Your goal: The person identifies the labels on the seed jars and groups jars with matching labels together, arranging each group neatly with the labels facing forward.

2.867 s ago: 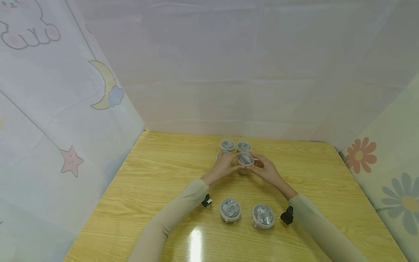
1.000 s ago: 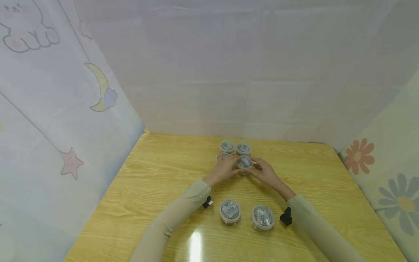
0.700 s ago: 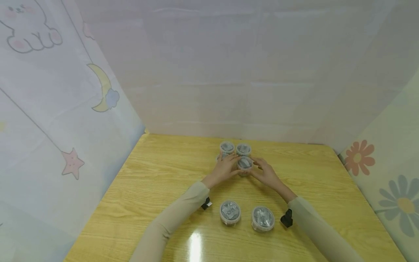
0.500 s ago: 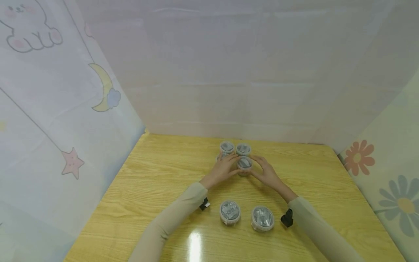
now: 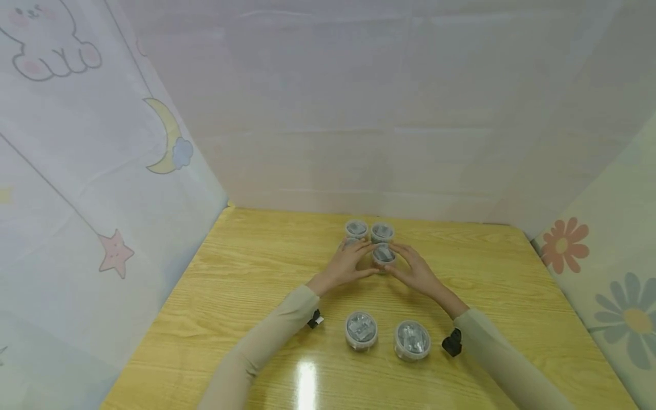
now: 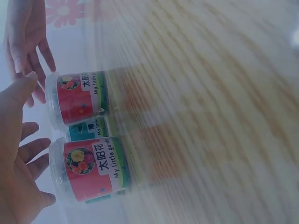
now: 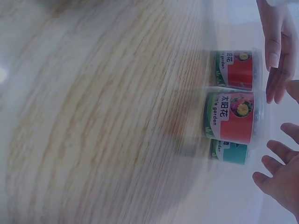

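Note:
Clear round plastic tubs with grey packets under their lids stand in a tight two-by-two group at the far middle of the table. My left hand [image 5: 342,267] and right hand [image 5: 416,275] are on either side of the near right tub [image 5: 383,255], fingers loosely spread around its lid. The left fingers also pass over the near left tub [image 5: 351,241], partly hiding it. In the right wrist view, the near right tub [image 7: 236,116] has a red flower label reading "little garden", and my right fingers [image 7: 280,151] are apart from it. Teal labels [image 6: 88,130] show on a tub behind.
The far left tub [image 5: 356,228] and far right tub [image 5: 382,232] complete the group. Two more tubs, one left [image 5: 361,329] and one right [image 5: 411,340], stand nearer, between my forearms. Cloth-covered walls [image 5: 328,114] border the wooden table [image 5: 246,273] at the back and sides.
Both hands held the near right tub earlier, and it has come slightly lower and nearer. Their fingers have since loosened, and my left hand has drawn back a little to the left.

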A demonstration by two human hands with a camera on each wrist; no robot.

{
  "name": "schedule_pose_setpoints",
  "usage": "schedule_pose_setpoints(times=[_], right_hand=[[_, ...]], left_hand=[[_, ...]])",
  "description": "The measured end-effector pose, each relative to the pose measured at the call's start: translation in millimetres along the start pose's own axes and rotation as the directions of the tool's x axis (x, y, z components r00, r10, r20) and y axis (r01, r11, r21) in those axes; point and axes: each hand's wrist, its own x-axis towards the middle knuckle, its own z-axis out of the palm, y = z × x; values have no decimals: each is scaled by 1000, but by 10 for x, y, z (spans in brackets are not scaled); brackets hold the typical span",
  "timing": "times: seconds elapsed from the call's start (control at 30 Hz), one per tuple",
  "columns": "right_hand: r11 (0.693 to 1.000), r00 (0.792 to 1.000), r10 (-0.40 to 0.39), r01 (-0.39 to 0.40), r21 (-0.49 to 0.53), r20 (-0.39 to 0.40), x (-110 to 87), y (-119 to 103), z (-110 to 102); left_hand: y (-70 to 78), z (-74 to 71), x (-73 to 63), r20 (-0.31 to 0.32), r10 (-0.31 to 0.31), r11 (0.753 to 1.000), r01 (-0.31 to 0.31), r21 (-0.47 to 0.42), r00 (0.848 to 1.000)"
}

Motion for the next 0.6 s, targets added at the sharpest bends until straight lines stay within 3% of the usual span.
schedule_pose_setpoints(times=[0.33, 0.6], right_hand=[[999, 999, -38, 38, -4, 18, -25, -88, -8], [999, 998, -40, 41, -17, 48, -63, -189, 0]], left_hand=[[-13, -35, -87, 19, 52, 999, -52, 12, 998], [-33, -66, -193, -22, 109, 994, -108, 25, 994]])
